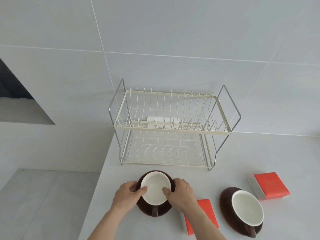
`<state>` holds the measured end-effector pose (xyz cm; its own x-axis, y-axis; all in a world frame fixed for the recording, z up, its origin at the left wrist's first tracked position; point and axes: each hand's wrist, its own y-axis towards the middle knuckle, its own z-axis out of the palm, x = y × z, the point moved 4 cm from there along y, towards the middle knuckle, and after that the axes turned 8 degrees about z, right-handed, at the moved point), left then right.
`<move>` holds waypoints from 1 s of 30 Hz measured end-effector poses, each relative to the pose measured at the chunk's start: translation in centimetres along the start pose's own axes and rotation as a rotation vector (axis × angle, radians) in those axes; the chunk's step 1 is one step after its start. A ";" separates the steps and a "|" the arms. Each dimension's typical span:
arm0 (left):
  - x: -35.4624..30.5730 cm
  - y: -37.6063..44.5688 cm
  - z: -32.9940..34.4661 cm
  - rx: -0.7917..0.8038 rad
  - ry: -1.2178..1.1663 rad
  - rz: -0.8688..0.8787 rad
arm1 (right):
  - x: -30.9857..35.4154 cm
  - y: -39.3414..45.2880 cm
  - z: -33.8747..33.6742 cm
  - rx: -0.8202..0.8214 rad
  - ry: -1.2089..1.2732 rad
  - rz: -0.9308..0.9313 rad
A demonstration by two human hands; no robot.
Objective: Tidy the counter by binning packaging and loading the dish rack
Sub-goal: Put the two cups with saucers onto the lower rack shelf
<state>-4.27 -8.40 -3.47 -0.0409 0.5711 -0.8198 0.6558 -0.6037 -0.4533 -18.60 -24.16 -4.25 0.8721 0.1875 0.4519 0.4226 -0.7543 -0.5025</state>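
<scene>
A brown cup (154,188) with a white inside sits on a brown saucer (155,211) near the counter's left edge, its handle facing me. My left hand (129,194) and my right hand (180,193) grip the cup's rim from either side, thumbs inside. A second brown cup (247,207) on its saucer (225,205) stands to the right. Two orange and white boxes lie on the counter: one (206,215) partly under my right forearm, the other (270,185) at the far right. The two-tier cream wire dish rack (170,129) stands empty against the wall behind.
The grey counter (225,153) ends at its left edge beside my left hand, with a lower grey surface (43,201) beyond. A tiled wall (173,40) rises behind the rack. White sockets (162,122) show through the rack's wires.
</scene>
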 end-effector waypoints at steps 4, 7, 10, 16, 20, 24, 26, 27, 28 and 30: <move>-2.5 1.0 -1.2 -0.020 -0.021 0.055 | 1.8 0.9 -1.9 -0.016 0.091 -0.024; -4.9 2.4 -1.8 -0.044 -0.020 0.092 | 3.2 1.9 -3.9 -0.046 0.141 -0.031; -7.6 5.8 -2.4 -0.040 -0.005 0.131 | 5.4 4.6 -6.0 -0.066 0.234 -0.016; -10.7 13.4 -3.3 -0.086 -0.002 0.131 | 8.9 11.3 -7.9 -0.023 0.326 0.021; -9.9 13.7 -3.0 -0.121 0.012 0.132 | 8.6 11.6 -7.2 0.011 0.418 0.035; -9.5 14.2 -2.6 -0.160 0.037 0.133 | 8.4 11.8 -7.0 0.009 0.500 0.036; -9.5 14.3 -2.6 -0.184 0.037 0.123 | 8.5 11.9 -6.9 0.011 0.526 0.033; -9.6 14.4 -2.6 -0.194 0.051 0.121 | 8.6 11.9 -6.9 0.015 0.544 0.024; -9.6 14.6 -2.5 -0.199 0.064 0.134 | 8.8 11.9 -7.0 0.020 0.554 0.018; -9.7 15.5 -2.4 -0.214 0.087 0.123 | 9.4 12.7 -7.0 0.012 0.543 0.038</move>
<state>8.16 -21.96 -1.69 0.1080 0.5524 -0.8265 0.7968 -0.5453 -0.2604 -6.77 -36.41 -1.25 0.6353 -0.1943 0.7474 0.3990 -0.7461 -0.5331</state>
